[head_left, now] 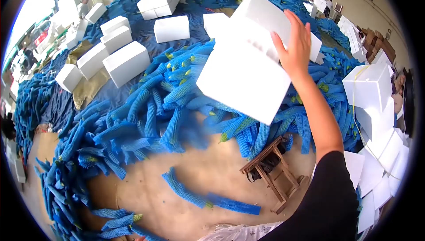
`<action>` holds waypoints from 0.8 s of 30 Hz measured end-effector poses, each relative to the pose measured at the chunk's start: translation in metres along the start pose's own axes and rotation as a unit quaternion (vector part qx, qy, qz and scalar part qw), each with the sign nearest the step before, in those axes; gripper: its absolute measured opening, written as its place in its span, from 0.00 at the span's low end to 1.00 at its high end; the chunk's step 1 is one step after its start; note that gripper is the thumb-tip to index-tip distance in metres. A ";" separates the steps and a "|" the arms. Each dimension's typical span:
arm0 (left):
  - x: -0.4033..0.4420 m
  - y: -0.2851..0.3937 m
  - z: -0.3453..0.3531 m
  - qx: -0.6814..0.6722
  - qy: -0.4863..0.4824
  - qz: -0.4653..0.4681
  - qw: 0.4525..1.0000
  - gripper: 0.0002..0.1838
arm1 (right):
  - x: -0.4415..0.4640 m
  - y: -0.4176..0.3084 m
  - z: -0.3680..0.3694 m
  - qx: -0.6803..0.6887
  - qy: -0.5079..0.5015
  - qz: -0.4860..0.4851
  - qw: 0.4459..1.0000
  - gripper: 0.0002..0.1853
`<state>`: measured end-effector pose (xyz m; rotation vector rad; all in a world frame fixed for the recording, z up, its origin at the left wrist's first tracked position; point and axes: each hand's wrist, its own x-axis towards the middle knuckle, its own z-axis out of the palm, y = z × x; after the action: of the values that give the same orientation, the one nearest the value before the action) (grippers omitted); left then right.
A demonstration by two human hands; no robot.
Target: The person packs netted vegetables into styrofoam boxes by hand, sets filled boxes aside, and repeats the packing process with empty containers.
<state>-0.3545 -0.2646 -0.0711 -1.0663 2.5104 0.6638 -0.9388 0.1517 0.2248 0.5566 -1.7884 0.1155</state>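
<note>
Black sleeve (325,197), nearest. Right hand (295,48): spread against white box (245,84), at its left. Left hand: outside my view. Beyond: other boxes (171,28), set out. Outstanding, I judge: blue-netted bundles (151,115), loose below.

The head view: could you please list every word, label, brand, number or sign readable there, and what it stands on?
No text can be read.
White box at the right hand: no lettering visible.
White sheet, bottom edge: dark marks, too blurred to read.
Background: too small.
</note>
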 end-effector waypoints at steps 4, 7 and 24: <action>0.044 0.059 0.015 -0.115 -0.032 0.166 0.979 0.24 | -0.064 0.005 0.079 0.052 -0.220 0.119 0.967 0.30; 0.038 0.186 -0.005 -0.208 0.168 0.259 0.928 0.28 | -0.124 -0.075 0.004 0.272 -0.259 0.215 0.902 0.21; 0.124 0.250 0.020 -0.449 -0.209 0.130 0.859 0.16 | -0.152 -0.094 0.064 0.526 -0.375 0.366 0.670 0.33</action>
<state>-0.6189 -0.1733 -0.0742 -0.6779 1.9390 2.0237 -0.9270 0.0926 0.0444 0.6713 -2.5671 1.8152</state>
